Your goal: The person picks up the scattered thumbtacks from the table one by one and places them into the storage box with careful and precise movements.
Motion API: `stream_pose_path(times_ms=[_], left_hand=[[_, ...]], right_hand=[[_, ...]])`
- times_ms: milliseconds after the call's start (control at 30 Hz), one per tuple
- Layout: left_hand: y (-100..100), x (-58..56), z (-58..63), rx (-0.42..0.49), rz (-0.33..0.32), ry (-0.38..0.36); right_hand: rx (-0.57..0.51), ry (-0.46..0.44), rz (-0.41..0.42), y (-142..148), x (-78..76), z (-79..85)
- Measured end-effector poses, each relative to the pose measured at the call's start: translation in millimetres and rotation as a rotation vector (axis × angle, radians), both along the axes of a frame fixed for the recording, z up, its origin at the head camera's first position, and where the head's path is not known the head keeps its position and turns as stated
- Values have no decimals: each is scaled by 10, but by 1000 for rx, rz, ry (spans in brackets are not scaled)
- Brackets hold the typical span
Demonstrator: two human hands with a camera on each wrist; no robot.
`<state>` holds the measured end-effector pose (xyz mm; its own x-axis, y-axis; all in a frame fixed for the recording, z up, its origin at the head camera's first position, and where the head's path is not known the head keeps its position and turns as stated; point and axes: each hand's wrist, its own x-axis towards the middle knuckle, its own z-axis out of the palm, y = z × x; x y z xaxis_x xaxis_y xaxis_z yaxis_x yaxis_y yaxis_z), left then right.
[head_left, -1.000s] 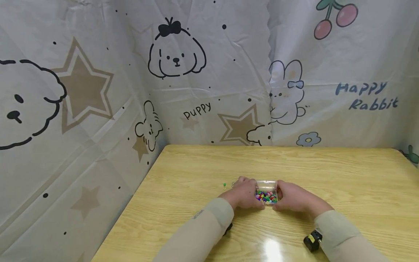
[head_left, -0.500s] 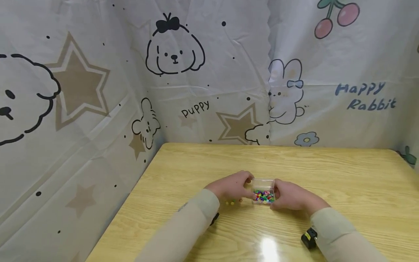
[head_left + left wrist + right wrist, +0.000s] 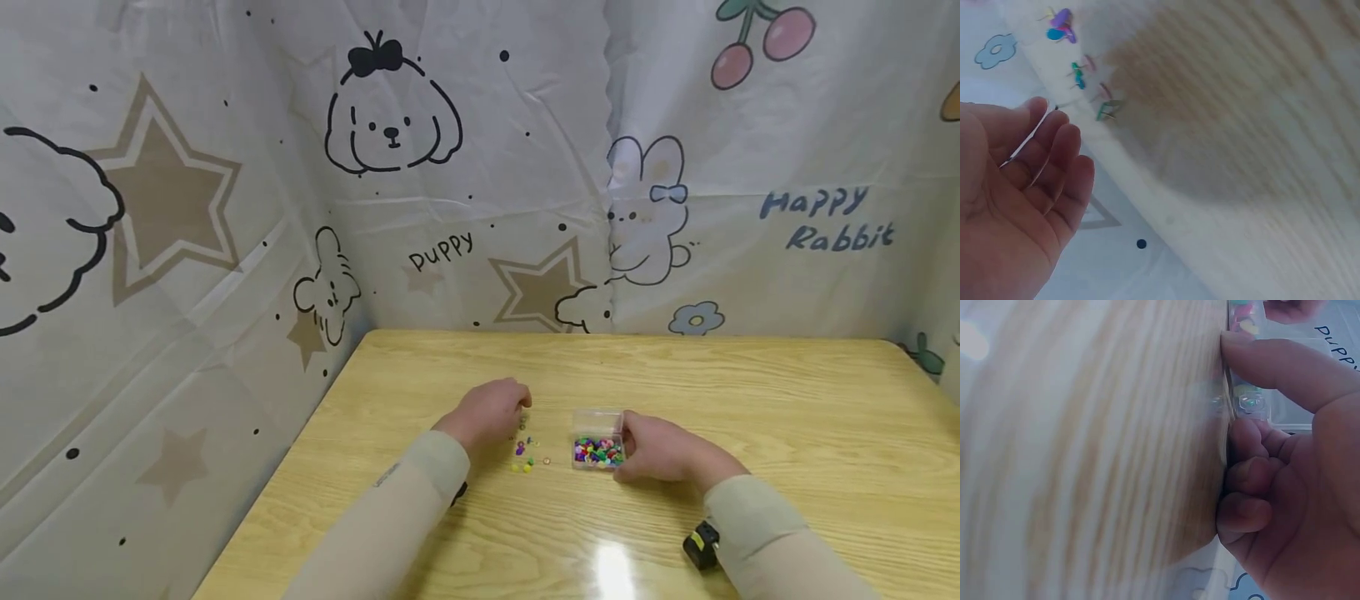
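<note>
A small clear plastic box (image 3: 597, 422) with its lid raised sits on the table, full of colourful thumbtacks (image 3: 597, 452). My right hand (image 3: 662, 451) grips the box's right side, thumb at the front and fingers behind, as the right wrist view also shows. Several loose thumbtacks (image 3: 520, 448) in purple, yellow, green and other colours lie scattered left of the box. My left hand (image 3: 489, 410) is just left of and over these loose tacks, palm showing in the left wrist view, fingers softly bent with nothing in them.
The pale wood table (image 3: 787, 400) runs back to a white patterned curtain (image 3: 450, 167) that hangs behind it and along its left side. A black wrist camera (image 3: 702, 546) sits under the right sleeve.
My left hand has let go of the box and moved left, so the loose thumbtacks now show. The right hand stays on the box, which has shifted slightly left in view.
</note>
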<state>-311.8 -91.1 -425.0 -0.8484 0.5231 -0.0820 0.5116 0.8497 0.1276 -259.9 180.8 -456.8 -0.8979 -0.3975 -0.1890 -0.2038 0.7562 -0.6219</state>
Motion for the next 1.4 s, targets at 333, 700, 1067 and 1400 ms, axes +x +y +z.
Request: stream_pose_path(times_ms=[333,700,1067,1400], left_hand=[[-50,-48,-159,-25,11,93],[3,-47,-232,-112,3,173],[77,-74,-203,-152,27,198],[73,-29,-140,-63,33,215]], right_hand=[[-6,-3,6,-23,25,20],[1,-10,-16,-54,46,56],[-9,-7,-15,-24,43,85],[-30,-23,-8,-22,46,41]])
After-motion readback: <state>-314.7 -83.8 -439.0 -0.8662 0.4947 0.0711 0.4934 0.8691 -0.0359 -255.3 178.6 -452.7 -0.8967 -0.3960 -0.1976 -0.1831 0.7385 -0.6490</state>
